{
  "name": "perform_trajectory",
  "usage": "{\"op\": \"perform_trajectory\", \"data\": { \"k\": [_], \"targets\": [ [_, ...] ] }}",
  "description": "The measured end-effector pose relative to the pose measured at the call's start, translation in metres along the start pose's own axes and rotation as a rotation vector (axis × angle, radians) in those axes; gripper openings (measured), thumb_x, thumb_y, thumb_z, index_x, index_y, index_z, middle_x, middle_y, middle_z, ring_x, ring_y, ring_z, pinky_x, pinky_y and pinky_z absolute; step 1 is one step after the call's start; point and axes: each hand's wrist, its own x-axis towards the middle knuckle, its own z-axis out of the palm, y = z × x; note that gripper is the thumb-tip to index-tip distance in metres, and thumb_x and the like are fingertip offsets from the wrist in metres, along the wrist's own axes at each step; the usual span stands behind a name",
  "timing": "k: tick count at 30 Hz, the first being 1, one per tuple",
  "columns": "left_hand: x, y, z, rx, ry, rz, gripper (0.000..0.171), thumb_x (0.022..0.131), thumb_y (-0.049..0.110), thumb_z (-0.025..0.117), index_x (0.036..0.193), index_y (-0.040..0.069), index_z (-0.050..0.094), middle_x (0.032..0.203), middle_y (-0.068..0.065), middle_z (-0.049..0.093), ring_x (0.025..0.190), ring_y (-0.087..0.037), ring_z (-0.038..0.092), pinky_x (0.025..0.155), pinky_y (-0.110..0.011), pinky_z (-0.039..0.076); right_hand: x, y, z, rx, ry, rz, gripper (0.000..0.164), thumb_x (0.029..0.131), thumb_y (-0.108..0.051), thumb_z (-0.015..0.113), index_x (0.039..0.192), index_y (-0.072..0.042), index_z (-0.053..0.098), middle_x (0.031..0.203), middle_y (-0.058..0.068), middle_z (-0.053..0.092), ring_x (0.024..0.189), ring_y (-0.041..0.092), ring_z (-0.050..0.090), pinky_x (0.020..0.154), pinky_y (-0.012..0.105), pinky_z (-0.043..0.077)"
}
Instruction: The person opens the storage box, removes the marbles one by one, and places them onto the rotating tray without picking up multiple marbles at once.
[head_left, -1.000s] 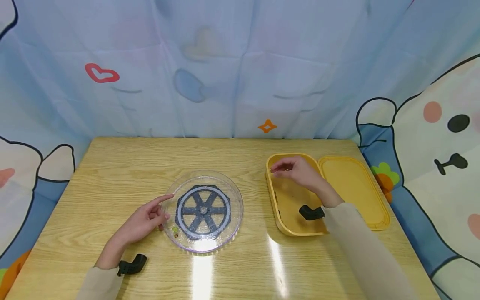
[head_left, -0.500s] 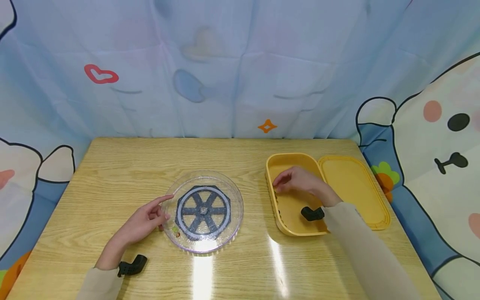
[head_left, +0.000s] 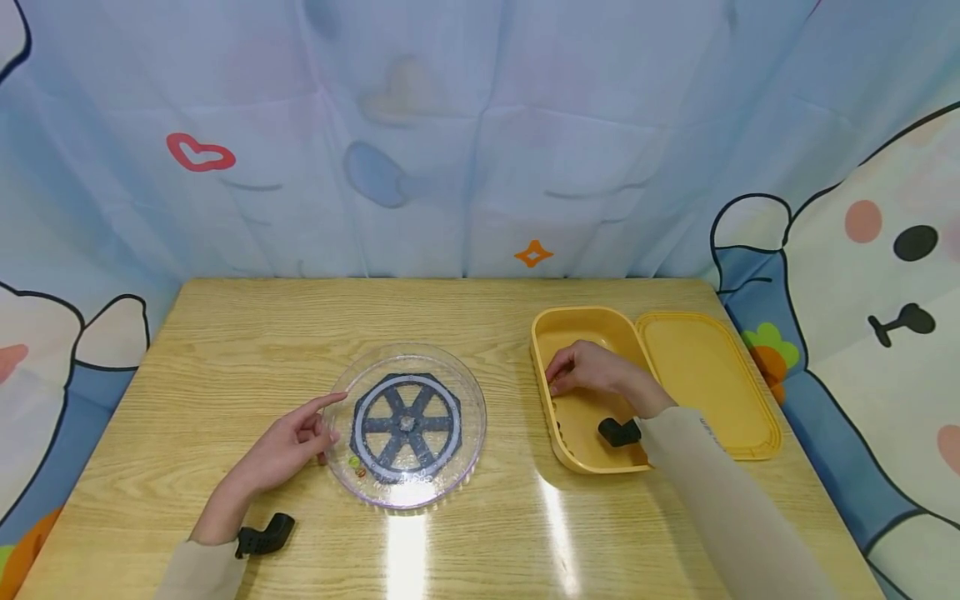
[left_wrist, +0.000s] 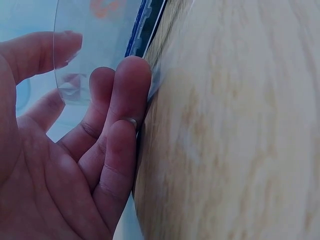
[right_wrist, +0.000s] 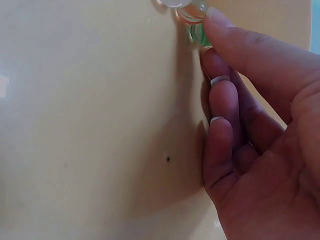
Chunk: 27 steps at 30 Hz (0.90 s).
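Note:
My left hand (head_left: 285, 446) holds the near-left rim of a clear round plate (head_left: 468, 462) with a dark spoked pattern. Its index finger and thumb lie over the rim, the other fingers low by the table. Inside the plate are a green marble (head_left: 354, 461) and a reddish marble (head_left: 362, 472). My right hand (head_left: 592, 367) reaches into a yellow box (head_left: 600, 457), fingers curled at its left wall. In the right wrist view the thumb touches an orange marble (right_wrist: 191, 14), with a green marble (right_wrist: 200, 34) beside the index fingertip; whether either is pinched is unclear.
Several small marbles line the box's left wall. A yellow lid (head_left: 708, 383) lies flat to the right of the box. The wooden table (head_left: 315, 550) ends at a printed curtain (head_left: 420, 167). Each wrist carries a small black camera (head_left: 619, 432).
My right hand has gone lower into the box and slid along its left wall toward me. The marbles in the plate have shifted slightly. The left hand stays at the rim.

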Motion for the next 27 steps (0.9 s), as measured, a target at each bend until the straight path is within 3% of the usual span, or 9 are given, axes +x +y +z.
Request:
{"op": "perform_trajectory", "data": {
  "k": [17,27],
  "targets": [
    [0.002,-0.002,0.001,0.042,0.014,-0.029,0.055,0.100,0.011,0.061,0.151,0.012,0.043,0.083,-0.010,0.058,0.070,-0.024,0.064,0.066,-0.034,0.056,-0.004,-0.009,-0.004,-0.022,0.033,0.015,0.012,0.089,-0.009,0.076,0.097,-0.001,0.075,0.092,0.005,0.073,0.083,0.015,0.064,0.077,0.024,0.052],
    [0.003,-0.002,0.000,0.039,0.018,-0.029,0.055,0.099,0.009,0.062,0.150,0.013,0.044,0.083,-0.010,0.058,0.070,-0.024,0.065,0.065,-0.034,0.055,-0.018,-0.029,-0.018,0.069,0.141,-0.001,0.018,0.095,-0.009,0.068,0.109,0.002,0.071,0.108,0.015,0.070,0.099,0.033,0.066,0.084,0.030,0.054]
  ]
}}
